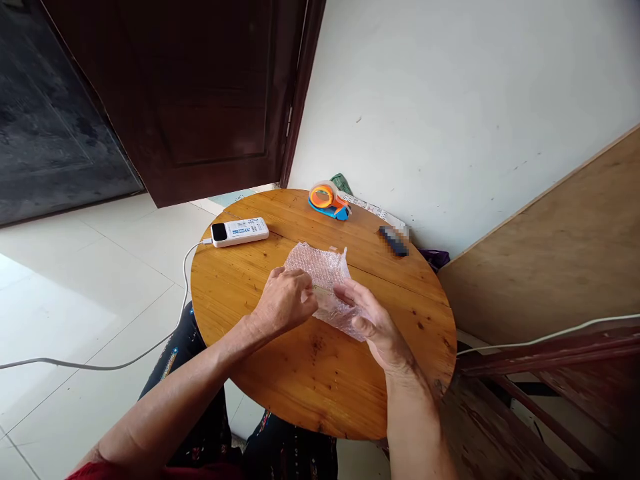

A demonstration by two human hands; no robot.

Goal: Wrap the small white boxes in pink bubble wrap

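A piece of clear, pinkish bubble wrap [319,264] lies on the round wooden table [280,373], its near part creased and folded. Over its left side is my left hand [285,299], closed, with the fingers curled and the thumb near the index finger. What those fingers hold, if anything, is hidden. My right hand [375,323] rests at the wrap's right edge, thumb and fingers apart, its fingertips beside or touching the plastic. Whether anything lies inside the wrap I cannot tell.
An orange and blue tape dispenser [330,200] stands at the table's back edge. A white power bank [240,231] with a cable [185,287] lies at the left. A dark, partly blurred object [394,241] lies at the right, near the wall [450,100].
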